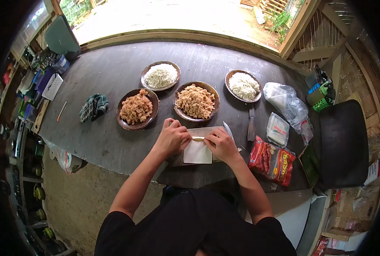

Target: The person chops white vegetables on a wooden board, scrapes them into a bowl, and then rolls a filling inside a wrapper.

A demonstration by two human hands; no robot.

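A thin white square wrapper (197, 154) lies on a cutting board (178, 161) at the table's near edge. Its far edge is turned over into a narrow pale roll (198, 138). My left hand (173, 137) pinches the left end of this roll, and my right hand (222, 144) pinches the right end. What is inside the roll is hidden. A knife (228, 129) rests just beyond my right hand, its blade partly covered. Just past the board stands a brown bowl of crispy brown pieces (195, 101).
Another bowl of brown pieces (136, 107) and two bowls of white shreds (160, 76) (243, 86) stand farther off. To the right lie a dark-handled tool (251, 123), plastic bags (286, 102), a white packet (278, 129) and red sausage packs (272, 161). A checked cloth (94, 107) lies left.
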